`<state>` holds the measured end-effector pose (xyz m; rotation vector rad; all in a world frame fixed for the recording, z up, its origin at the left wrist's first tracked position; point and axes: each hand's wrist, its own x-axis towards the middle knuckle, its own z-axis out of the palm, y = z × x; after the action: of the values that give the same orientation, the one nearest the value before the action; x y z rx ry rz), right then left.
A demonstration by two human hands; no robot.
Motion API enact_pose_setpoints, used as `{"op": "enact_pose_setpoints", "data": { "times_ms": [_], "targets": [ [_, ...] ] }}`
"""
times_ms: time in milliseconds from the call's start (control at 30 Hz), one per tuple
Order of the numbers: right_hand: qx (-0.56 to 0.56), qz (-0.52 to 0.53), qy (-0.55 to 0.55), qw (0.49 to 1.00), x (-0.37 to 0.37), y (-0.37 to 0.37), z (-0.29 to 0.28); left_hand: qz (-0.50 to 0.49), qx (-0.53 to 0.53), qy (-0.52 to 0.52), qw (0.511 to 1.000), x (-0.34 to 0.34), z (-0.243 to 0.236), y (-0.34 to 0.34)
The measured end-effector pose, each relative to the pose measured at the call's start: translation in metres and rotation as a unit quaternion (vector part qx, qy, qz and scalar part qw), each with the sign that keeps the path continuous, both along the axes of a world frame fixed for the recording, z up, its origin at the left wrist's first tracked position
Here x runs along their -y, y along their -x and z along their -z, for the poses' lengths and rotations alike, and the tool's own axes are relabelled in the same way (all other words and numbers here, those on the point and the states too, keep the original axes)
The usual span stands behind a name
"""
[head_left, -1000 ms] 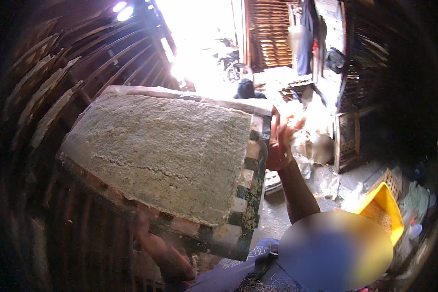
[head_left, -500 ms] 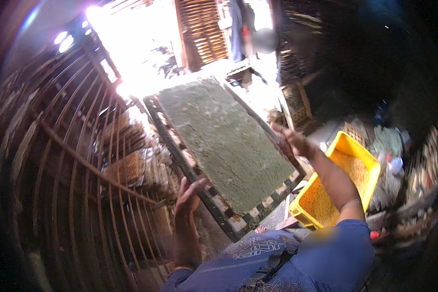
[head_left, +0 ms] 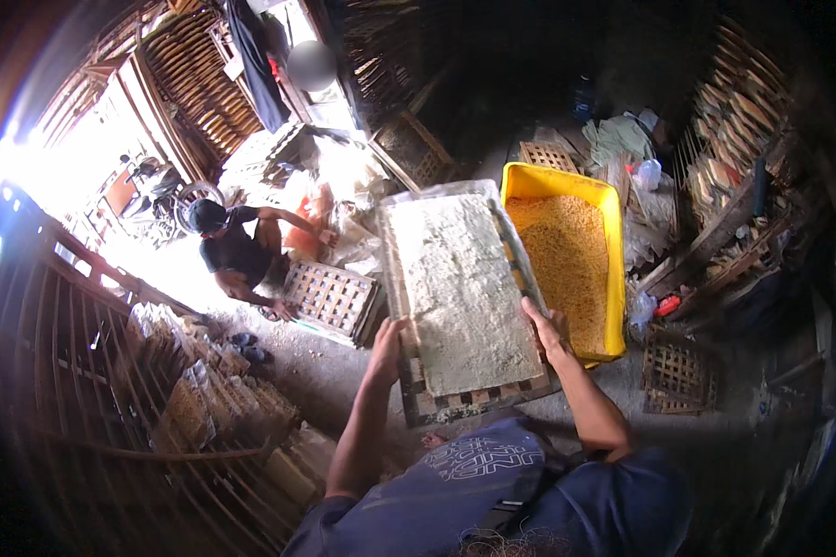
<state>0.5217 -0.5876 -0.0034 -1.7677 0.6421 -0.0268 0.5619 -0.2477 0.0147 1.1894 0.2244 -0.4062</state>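
A flat rectangular woven tray (head_left: 425,408) is held in front of my chest, its lattice showing at the near end. On it lies a pale, rough-surfaced slab (head_left: 460,288) that covers most of it. My left hand (head_left: 389,348) grips the tray's left edge; my right hand (head_left: 549,334) grips the right edge, thumb toward the top. Fingers under the tray are hidden. Just beyond my right hand stands a yellow plastic bin (head_left: 615,269) with orange-tan grainy material (head_left: 567,255) inside, partly covered by the tray.
At the left a crouching person (head_left: 235,249) reaches toward a stack of lattice trays (head_left: 330,295) on the floor. Slatted racks (head_left: 93,353) line the left side. Another lattice tray (head_left: 678,373) rests at the right, near piled wood (head_left: 734,218). A motorbike (head_left: 163,190) stands by the bright doorway.
My view has swung to the right. The tray, in both hands throughout, now appears closer to the yellow bin and more upright in the picture. The crouching person has come into view.
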Motion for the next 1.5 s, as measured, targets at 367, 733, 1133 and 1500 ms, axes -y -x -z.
{"op": "enact_pose_setpoints", "data": {
  "times_ms": [367, 733, 1133, 1500],
  "targets": [
    [-0.078, 0.087, -0.019, 0.993, 0.124, -0.013, 0.065, 0.068, 0.049, -0.284, 0.955, 0.144, 0.123, -0.079],
    [0.007, -0.016, -0.275, 0.961, 0.229, -0.108, 0.08, 0.084, 0.009, -0.207, 0.975, 0.166, 0.082, -0.056],
    [-0.318, -0.064, 0.021, 0.946, 0.223, -0.038, 0.252, 0.036, -0.12, -0.14, 0.982, 0.163, 0.055, 0.032],
    [-0.089, -0.066, -0.409, 0.906, 0.256, -0.037, 0.129, 0.01, -0.063, -0.043, 0.997, 0.125, 0.11, 0.007]
  ]
}}
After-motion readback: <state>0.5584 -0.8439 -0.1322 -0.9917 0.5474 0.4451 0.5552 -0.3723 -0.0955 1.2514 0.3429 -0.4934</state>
